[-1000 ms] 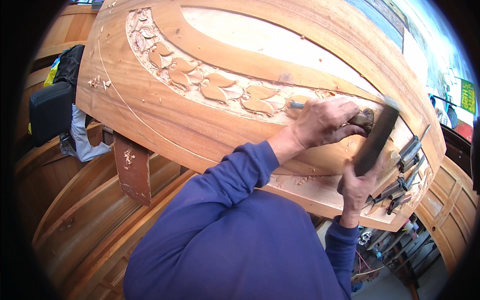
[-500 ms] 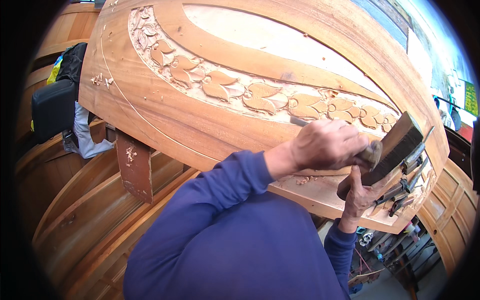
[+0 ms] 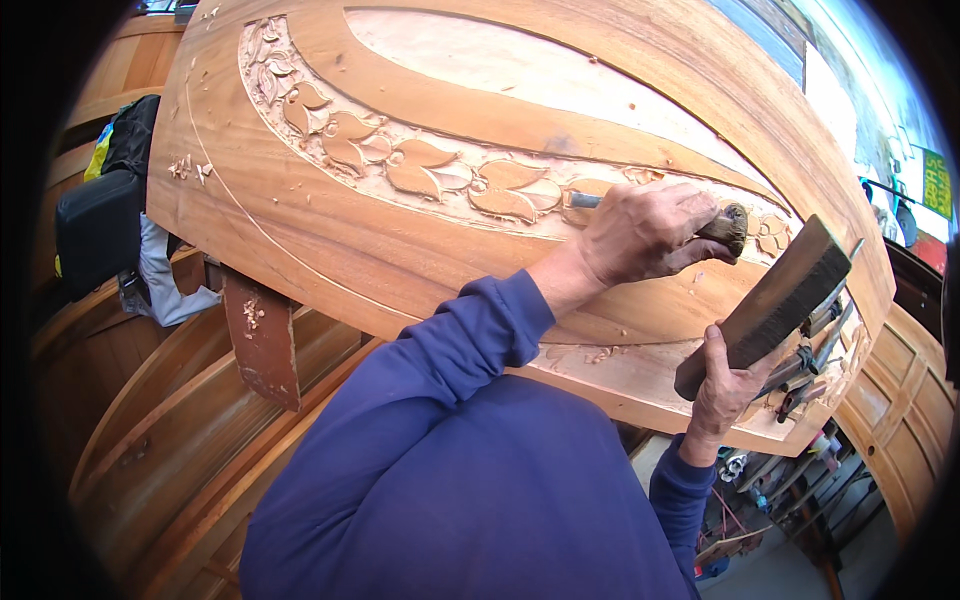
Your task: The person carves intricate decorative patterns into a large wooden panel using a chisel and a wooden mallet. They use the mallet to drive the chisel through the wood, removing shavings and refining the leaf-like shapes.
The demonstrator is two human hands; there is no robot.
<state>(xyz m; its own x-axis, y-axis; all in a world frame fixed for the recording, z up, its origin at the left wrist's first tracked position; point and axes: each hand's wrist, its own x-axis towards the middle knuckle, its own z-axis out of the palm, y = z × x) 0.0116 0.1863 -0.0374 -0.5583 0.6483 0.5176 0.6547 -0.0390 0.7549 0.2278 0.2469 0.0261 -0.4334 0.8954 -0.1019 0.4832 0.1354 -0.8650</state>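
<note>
My left hand is closed around a carving chisel, its steel blade pointing left over a band of carved tulip-like flowers. The worn end of the chisel handle sticks out to the right of my fist. In my right hand is a dark wooden mallet, a long block tilted up to the right, apart from the handle. Its grip is hidden by my palm. Beneath both lies a large reddish-brown wooden panel; whether the blade's tip touches it, I cannot tell.
Several carving tools lie on the panel's right end, beside my right hand. Wood chips are scattered at its left. Below stand a brown support board and curved wooden pieces. A black padded object stands left.
My left hand and the chisel have shifted up, away from the mallet, and the blade now lies flatter over a flower. The mallet has stayed nearly in place. The view has shifted slightly.
</note>
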